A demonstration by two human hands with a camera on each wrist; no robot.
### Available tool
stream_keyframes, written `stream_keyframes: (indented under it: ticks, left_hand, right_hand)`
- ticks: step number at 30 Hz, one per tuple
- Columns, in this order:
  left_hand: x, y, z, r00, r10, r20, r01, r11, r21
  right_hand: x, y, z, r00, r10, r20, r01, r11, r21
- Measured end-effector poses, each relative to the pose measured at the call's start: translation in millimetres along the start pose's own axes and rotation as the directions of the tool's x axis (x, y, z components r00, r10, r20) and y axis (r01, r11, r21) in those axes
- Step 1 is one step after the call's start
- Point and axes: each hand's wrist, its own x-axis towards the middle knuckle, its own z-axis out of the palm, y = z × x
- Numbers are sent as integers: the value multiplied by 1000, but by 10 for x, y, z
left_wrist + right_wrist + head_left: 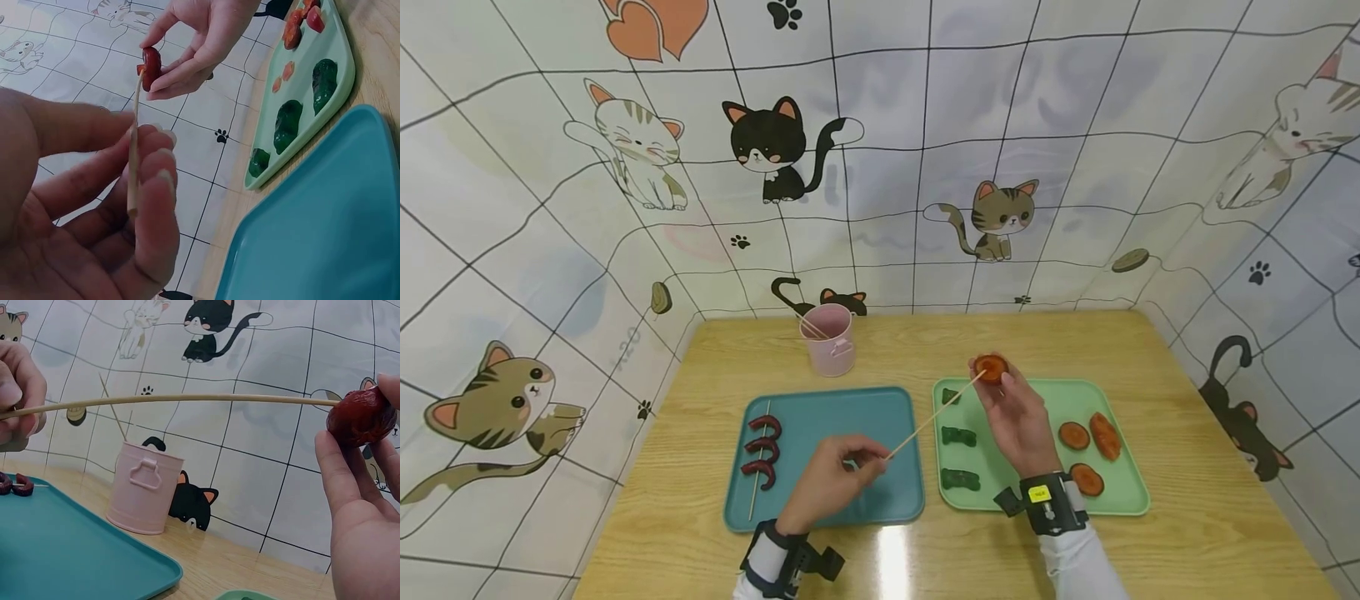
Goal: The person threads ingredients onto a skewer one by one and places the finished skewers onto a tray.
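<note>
The left hand (827, 483) pinches a thin wooden skewer (934, 414) over the teal tray (850, 433); its tip meets the round red slice (992, 367) pinched by the right hand (1015, 417). Beneath lies a green tray (1120, 400) of green and red pieces, a pink bucket (829, 340) standing far left on the surface.

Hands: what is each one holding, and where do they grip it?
Left hand pinches the skewer at its lower end; right hand holds the red slice by its edges at the skewer's tip.

white sleeves (1078, 558); black wrist straps (1048, 502) — yellow label (1039, 493)
</note>
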Motion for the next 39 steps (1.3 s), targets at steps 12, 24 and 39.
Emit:
stream_keyframes:
  ticks: [12,24,39]
  left_hand:
    - [2,-11,52,999,-33,-34,32,999,-18]
    - [28,-1,114,997,-25,-80,25,1000,-7]
    - [229,179,210,984,-41,-176,27,997,-78]
  right_hand:
    - [-26,10,56,999,25,-34,-27,999,-47]
    - [-46,141,153,998,23,50,-18,994,-106]
    - [-255,886,401,981,141,130,-113,973,-201]
